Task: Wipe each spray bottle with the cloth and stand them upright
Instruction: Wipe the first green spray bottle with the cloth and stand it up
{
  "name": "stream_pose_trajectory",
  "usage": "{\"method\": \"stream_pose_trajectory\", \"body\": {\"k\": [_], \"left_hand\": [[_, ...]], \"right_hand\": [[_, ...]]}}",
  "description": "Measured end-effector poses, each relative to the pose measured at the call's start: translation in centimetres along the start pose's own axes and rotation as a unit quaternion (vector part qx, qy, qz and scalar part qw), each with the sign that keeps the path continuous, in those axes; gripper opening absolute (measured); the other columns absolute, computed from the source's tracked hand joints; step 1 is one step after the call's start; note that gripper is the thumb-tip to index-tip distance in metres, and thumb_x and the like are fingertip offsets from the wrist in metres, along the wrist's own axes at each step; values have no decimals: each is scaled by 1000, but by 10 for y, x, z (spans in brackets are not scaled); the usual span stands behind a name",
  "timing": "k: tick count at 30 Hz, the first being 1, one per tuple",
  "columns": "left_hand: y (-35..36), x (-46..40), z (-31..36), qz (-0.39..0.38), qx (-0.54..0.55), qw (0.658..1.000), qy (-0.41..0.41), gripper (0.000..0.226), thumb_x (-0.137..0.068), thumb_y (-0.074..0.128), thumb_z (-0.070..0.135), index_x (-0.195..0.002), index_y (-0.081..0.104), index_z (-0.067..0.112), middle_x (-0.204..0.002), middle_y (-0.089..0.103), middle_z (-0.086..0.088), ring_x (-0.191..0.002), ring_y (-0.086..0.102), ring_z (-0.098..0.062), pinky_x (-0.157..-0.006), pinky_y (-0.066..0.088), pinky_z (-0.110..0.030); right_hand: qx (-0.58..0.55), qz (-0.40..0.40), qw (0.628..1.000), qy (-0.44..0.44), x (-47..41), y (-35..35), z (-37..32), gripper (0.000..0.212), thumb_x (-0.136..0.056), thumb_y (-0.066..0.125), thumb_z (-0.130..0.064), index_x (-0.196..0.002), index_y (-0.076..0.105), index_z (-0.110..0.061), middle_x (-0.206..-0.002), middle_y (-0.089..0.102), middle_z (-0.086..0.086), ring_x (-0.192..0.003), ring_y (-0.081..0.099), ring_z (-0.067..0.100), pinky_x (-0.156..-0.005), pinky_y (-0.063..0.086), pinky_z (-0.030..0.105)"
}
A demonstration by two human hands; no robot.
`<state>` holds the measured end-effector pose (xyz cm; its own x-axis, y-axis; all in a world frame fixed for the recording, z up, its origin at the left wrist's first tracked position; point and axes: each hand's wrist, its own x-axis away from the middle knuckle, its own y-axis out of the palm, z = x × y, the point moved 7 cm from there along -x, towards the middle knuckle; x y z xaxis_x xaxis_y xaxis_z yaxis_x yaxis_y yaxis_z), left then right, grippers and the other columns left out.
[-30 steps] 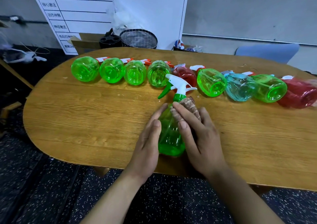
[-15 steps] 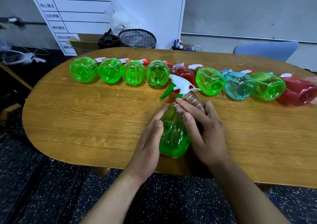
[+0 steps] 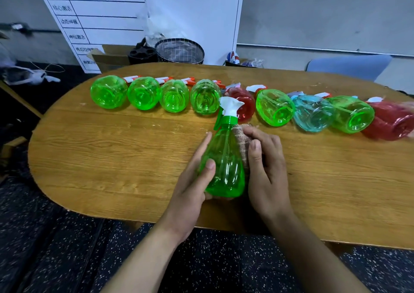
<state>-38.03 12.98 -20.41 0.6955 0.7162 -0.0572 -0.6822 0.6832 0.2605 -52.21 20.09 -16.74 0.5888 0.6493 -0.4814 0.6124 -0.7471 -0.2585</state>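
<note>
**Green bottle held between both hands near the table's front edge**

A green spray bottle [image 3: 225,162] with a white trigger head is held near the front edge of the oval wooden table [image 3: 112,158], a little right of the middle, nozzle pointing toward the far edge. The left hand [image 3: 192,189] curls round its left side, thumb lying across the body. The right hand [image 3: 266,169] presses a brownish cloth [image 3: 240,135] against the bottle's right shoulder, fingers bent over the cloth and gripping it.

Behind the hands, a row of bottles lies on its side along the far edge, bases toward the camera: four green bottles [image 3: 156,95] at the left, a red bottle [image 3: 244,104] partly hidden by the held bottle's trigger, another green one [image 3: 275,110], a blue bottle [image 3: 312,113], a further green [image 3: 351,115], and a red one [image 3: 394,122] at the right edge, blurred. Past the table stand a whiteboard [image 3: 100,8], a mesh bin [image 3: 179,50] and a cardboard box [image 3: 109,56]; a blue chair back [image 3: 349,65] shows at the far right.
</note>
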Motion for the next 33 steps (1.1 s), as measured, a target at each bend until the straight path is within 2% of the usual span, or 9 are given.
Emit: {"method": "stream_pose_trajectory", "body": {"k": [4,9,12,14,19,21,25,29,33], "left_hand": [[0,1,-1,3,-31,999,12,49,-110,49,48,-158,41,53,-166,43,19,-153,44,-12,-121,42,-59],[-9,0,-1,38,-61,997,31,48,-110,42,44,-157,44,52,-165,48,8,-154,44,-18,-127,31,-58],[-7,1,3,46,-47,997,35,48,-111,39,44,-158,47,45,-156,59,1,-147,54,-23,-125,34,-56],[-7,1,2,48,-46,997,30,46,-110,41,43,-156,48,47,-155,60,2,-145,56,-23,-124,37,-57],[-2,1,-2,26,-83,996,28,50,-105,50,56,-154,50,50,-166,45,12,-157,40,-20,-124,34,-64],[-1,0,-3,21,-95,995,29,52,-103,48,59,-155,48,52,-167,43,17,-158,37,-15,-125,33,-62],[-6,0,-2,34,-82,995,36,46,-108,45,54,-154,48,53,-166,47,11,-155,42,-20,-125,33,-62],[-5,0,2,39,-31,998,23,46,-112,35,42,-157,46,44,-153,62,3,-143,57,-20,-117,42,-46],[-4,0,-2,50,-51,997,15,42,-115,37,38,-154,50,50,-159,56,7,-149,51,-20,-122,39,-57]], "right_hand": [[52,-18,998,-34,7,2,-8,40,-108,45,-39,-141,64,-29,-112,52,2,-105,56,9,-90,45,16],[141,-88,961,-223,35,15,-34,36,-106,57,-36,-139,68,-25,-104,53,6,-88,51,17,-71,50,33],[170,-102,930,-309,44,16,-40,34,-104,62,-36,-136,69,-27,-100,57,9,-87,53,19,-69,49,30],[175,-96,932,-301,39,13,-37,34,-105,60,-38,-137,67,-29,-101,57,9,-86,53,17,-69,50,30],[129,-11,987,-97,4,-4,-10,39,-107,47,-42,-143,62,-34,-103,48,2,-85,50,9,-73,49,27],[124,-12,990,-68,1,-4,-4,40,-108,45,-42,-145,59,-36,-99,46,1,-88,50,6,-73,47,24],[129,-87,972,-179,22,6,-26,37,-105,55,-36,-142,63,-31,-102,47,0,-84,47,7,-70,45,21],[160,-137,931,-298,39,15,-44,34,-99,66,-35,-132,74,-28,-97,53,4,-86,54,16,-67,50,29],[137,-81,957,-244,24,7,-38,36,-99,65,-33,-134,72,-26,-100,53,6,-81,52,14,-66,51,31]]}}
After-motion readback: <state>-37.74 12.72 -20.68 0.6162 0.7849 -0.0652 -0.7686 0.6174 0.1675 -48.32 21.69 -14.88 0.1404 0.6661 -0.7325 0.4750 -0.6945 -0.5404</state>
